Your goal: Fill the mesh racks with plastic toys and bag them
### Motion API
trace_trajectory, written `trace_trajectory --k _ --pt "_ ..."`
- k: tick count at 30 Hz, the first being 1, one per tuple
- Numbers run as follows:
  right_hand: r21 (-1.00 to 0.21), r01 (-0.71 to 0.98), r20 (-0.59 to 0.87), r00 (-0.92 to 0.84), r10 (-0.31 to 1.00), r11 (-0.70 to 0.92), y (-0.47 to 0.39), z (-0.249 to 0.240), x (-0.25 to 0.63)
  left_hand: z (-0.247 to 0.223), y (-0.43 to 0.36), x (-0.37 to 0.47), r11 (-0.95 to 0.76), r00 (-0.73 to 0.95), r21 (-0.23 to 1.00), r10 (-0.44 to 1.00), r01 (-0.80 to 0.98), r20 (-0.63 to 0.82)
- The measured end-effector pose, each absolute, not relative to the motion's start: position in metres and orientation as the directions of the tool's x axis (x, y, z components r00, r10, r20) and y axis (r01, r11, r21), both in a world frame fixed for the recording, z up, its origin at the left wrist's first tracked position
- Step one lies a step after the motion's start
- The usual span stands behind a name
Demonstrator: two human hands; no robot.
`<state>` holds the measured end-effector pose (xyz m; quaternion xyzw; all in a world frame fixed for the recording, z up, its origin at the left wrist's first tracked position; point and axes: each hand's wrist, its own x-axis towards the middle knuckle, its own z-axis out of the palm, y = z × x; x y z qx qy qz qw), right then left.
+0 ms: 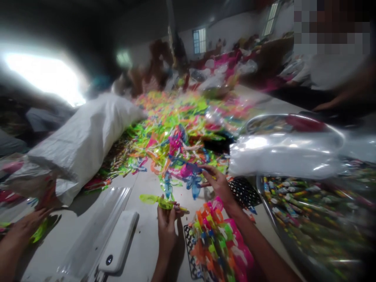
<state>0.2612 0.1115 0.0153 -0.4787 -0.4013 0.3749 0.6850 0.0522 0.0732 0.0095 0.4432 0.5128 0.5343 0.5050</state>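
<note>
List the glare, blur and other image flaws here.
Head view: the bright white opening at upper left is blown out; glare streaks the shiny translucent plastic sheeting at right; the multicoloured plastic heap softens toward its far side; side edges smear; upper-right corner pixelated.

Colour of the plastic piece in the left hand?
The plastic piece is yellow-green; best seen in the head view.

yellow-green plastic piece (149, 199), white sack (85, 137)
</note>
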Motion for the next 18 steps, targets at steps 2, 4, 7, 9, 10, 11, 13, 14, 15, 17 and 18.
trace_trajectory --k 2,4,7,9,10,11,13,14,15,17,18 --pt "-0.944 -0.231 0.126 0.405 0.906 0.235 0.105 0.014 0.263 0.008 0.073 0.053 0.055 -0.106 0.992 0.992 -0.113 -0.067" --pt "-0.922 -0.316 0.069 0.431 0.9 0.222 0.1 0.01 0.267 0.008 0.072 0.051 0.06 -0.112 0.99 0.991 -0.126 -0.074" --pt "-0.885 -0.41 0.013 0.452 0.892 0.221 0.095 0.002 0.272 0.009 0.067 0.041 0.068 -0.131 0.991 0.988 -0.116 -0.083" --pt "-0.872 -0.439 -0.003 0.446 0.895 0.216 0.092 0.0 0.272 0.011 0.061 0.031 0.065 -0.157 0.994 0.985 -0.084 -0.077" --pt "-0.87 -0.446 -0.007 0.44 0.898 0.211 0.091 -0.001 0.272 0.012 0.057 0.027 0.058 -0.171 0.996 0.983 -0.062 -0.068" --pt "-0.869 -0.45 -0.011 0.432 0.902 0.205 0.089 0.0 0.271 0.013 0.053 0.023 0.05 -0.181 0.998 0.982 -0.038 -0.057" --pt "-0.882 -0.43 -0.007 0.418 0.908 0.192 0.088 0.0 0.267 0.015 0.045 0.018 0.044 -0.176 0.999 0.983 -0.003 -0.044" --pt "-0.895 -0.406 -0.001 0.414 0.91 0.184 0.088 0.0 0.265 0.015 0.041 0.016 0.05 -0.155 0.999 0.987 0.006 -0.048" --pt "-0.912 -0.376 0.002 0.4 0.916 0.167 0.089 -0.001 0.262 0.015 0.038 0.015 0.063 -0.125 0.998 0.99 0.011 -0.061" --pt "-0.937 -0.332 -0.016 0.356 0.934 0.111 0.091 -0.006 0.256 0.014 0.034 0.014 0.093 -0.056 0.995 0.994 0.037 -0.091" --pt "-0.945 -0.317 -0.031 0.333 0.942 0.08 0.092 -0.008 0.253 0.014 0.033 0.014 0.106 -0.026 0.993 0.994 0.058 -0.104"
